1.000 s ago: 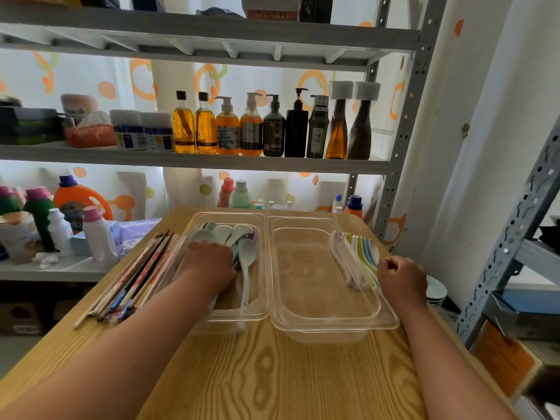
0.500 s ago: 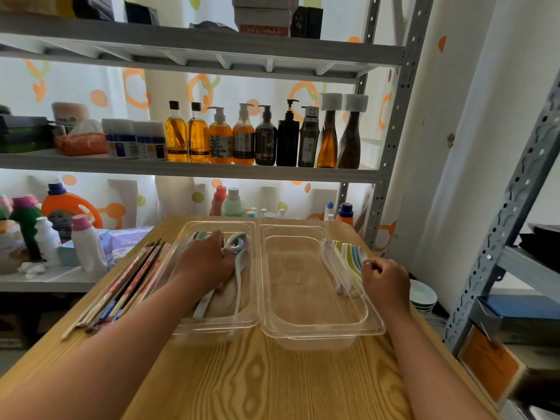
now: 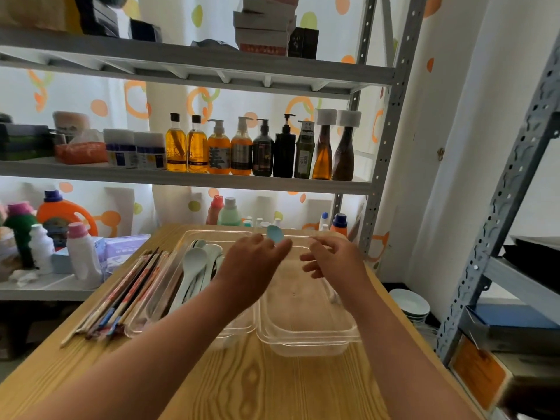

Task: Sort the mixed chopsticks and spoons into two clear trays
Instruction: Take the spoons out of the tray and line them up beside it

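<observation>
Two clear trays sit side by side on the wooden table. The left tray [image 3: 212, 232] holds several pale spoons [image 3: 194, 265]. The right tray [image 3: 306, 344] shows a bare bottom where my arms do not cover it. My left hand [image 3: 251, 265] hovers over the seam between the trays and pinches a teal spoon [image 3: 275, 234], whose bowl sticks up past the fingers. Over the right tray, close to the left hand, my right hand [image 3: 333, 259] holds nothing, its fingers loosely bent. A bundle of chopsticks [image 3: 127, 292] lies on the table left of the trays.
Metal shelving stands behind the table with a row of bottles [image 3: 242, 150]. More bottles [image 3: 81, 253] and a tissue pack [image 3: 124, 247] sit on a low shelf at the left. A stack of bowls [image 3: 409, 304] lies on the floor at the right, beside a second rack [image 3: 500, 207].
My left hand rose out of the left tray with a teal spoon and moved right. My right hand left the coloured spoons at the right tray's edge and lifted toward the left hand.
</observation>
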The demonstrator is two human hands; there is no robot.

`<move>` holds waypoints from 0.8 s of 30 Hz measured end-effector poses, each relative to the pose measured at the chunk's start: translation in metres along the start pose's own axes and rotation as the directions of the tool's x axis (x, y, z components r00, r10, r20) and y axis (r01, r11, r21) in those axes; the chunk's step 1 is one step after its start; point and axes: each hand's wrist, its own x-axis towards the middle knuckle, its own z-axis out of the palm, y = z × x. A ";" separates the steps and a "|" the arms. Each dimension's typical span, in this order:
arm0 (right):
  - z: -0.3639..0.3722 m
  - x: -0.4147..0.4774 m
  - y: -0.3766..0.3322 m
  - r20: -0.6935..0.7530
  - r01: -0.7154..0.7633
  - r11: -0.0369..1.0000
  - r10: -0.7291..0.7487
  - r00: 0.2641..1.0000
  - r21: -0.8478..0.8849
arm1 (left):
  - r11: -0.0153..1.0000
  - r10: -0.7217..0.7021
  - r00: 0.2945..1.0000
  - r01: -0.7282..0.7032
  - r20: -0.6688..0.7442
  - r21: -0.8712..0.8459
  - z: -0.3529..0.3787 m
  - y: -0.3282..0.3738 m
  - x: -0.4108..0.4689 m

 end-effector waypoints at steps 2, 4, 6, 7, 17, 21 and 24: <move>0.005 0.000 -0.005 0.028 -0.112 0.985 0.109 0.994 0.130 | 0.992 0.128 0.992 -0.128 0.004 -0.003 0.000 0.011 0.002; 0.006 0.000 -0.005 0.019 -0.161 0.977 0.160 0.987 0.140 | 0.970 0.242 0.970 -0.242 -0.003 -0.009 -0.004 0.021 0.003; 0.005 -0.002 -0.003 0.033 -0.189 0.976 0.186 0.982 0.113 | 0.940 0.341 0.940 -0.341 -0.014 -0.025 -0.006 0.030 0.002; 0.004 -0.003 -0.002 0.050 -0.203 0.972 0.199 0.979 0.117 | 0.926 0.374 0.927 -0.375 -0.018 -0.038 -0.006 0.033 0.002; -0.019 0.003 0.017 -0.129 -0.186 0.980 0.194 0.973 0.072 | 0.895 0.444 0.895 -0.442 0.026 -0.062 0.006 0.029 0.002; -0.043 0.016 0.039 -0.424 -0.110 0.968 0.004 0.905 -0.226 | 0.978 0.026 0.996 -0.008 0.085 -0.207 0.010 -0.003 0.000; -0.059 0.026 0.063 -0.517 -0.183 0.873 -0.088 0.852 -0.452 | 0.886 -0.363 0.914 0.399 0.180 -0.236 0.013 -0.027 -0.007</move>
